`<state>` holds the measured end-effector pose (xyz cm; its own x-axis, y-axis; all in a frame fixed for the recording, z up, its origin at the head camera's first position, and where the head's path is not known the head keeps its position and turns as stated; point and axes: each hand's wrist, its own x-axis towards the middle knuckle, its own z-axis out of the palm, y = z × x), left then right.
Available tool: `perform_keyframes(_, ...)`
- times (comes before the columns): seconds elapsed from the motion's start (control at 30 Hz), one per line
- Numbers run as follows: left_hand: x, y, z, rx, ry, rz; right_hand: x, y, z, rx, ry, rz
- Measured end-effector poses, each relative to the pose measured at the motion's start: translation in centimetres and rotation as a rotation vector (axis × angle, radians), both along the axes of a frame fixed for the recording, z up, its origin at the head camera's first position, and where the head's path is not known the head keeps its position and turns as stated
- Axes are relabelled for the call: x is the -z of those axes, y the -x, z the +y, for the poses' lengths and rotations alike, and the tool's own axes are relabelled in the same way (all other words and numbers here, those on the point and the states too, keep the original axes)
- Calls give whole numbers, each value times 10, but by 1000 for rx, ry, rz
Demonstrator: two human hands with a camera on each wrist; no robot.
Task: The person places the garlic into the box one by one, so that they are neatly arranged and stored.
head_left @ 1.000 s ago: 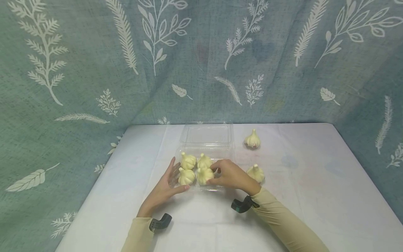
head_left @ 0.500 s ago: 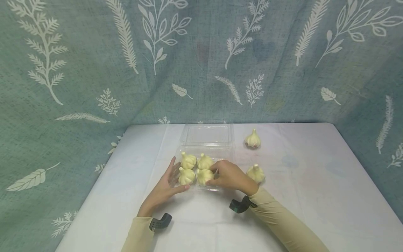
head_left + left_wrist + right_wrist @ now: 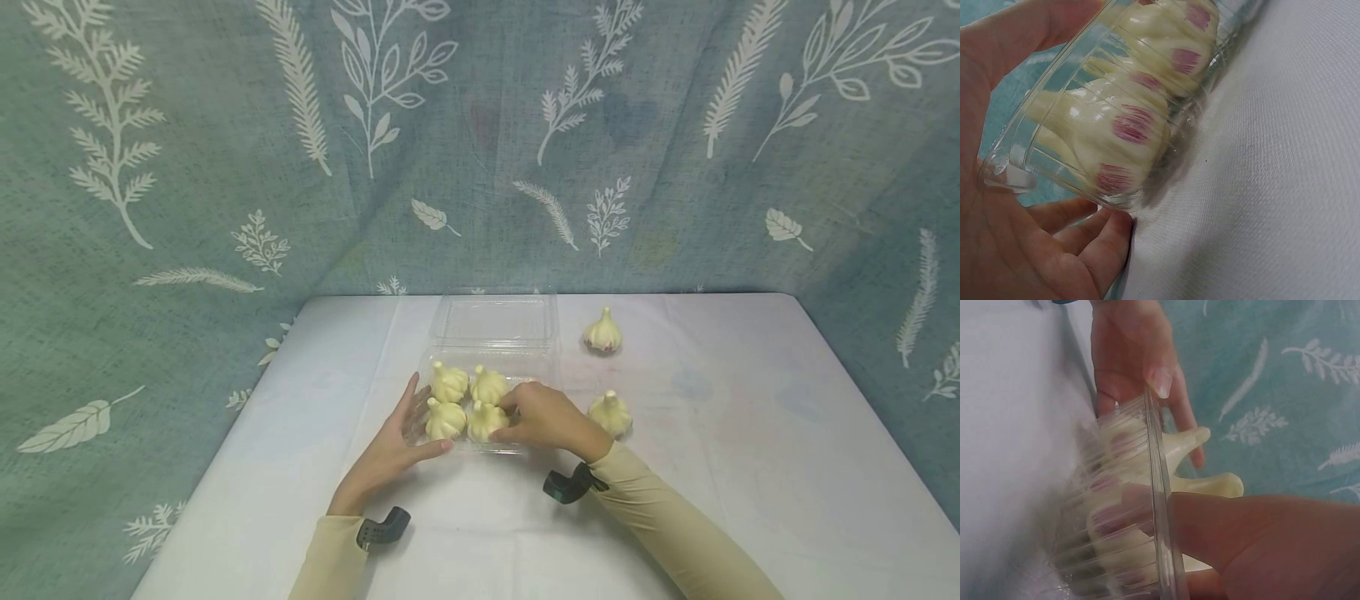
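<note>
Blue-green cloth printed with white leaves and fronds hangs behind and to both sides of the counter spread with white fabric, which shows faint creases and a few dim bluish patches. Your beige sleeves reach in from the near edge, each with a small dark device at the wrist.

On the counter in front of you sits a clear plastic hinged container, its transparent lid folded back away from you. Three pale yellow garlic bulbs sit in it, beside a fourth pale yellow garlic bulb at the near side, which your right hand pinches between thumb and fingers. Your left hand is spread around the near left corner, thumb and fingers touching the walls.

You appear to be settling that fourth bulb into place. Judging by the tight fit, the next move calls for easing your right fingers off without tipping its neighbours, the left hand steadying the walls. Two loose garlic bulbs stand on the fabric to the right, well apart from each other.
</note>
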<state>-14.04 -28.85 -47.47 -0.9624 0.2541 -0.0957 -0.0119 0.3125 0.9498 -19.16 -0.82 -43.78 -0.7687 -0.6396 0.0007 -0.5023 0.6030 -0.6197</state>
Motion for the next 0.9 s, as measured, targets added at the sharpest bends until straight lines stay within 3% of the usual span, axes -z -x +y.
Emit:
perform_keyframes(0.23, 2, 1, -1, -3, 3, 4, -2, 1, 1, -1, -7, -16)
perform_keyframes(0.5, 1, 1, 0, -2, 21, 7, -9, 4, 9, -40, 81, -54)
perform_keyframes(0.73, 1, 1, 0, -8, 33, 4, -26, 4, 27, 1, 79, -40)
perform_keyframes(0.9, 2, 1, 0, -7, 34, 11, -39, 2, 43, 63, 132, -12)
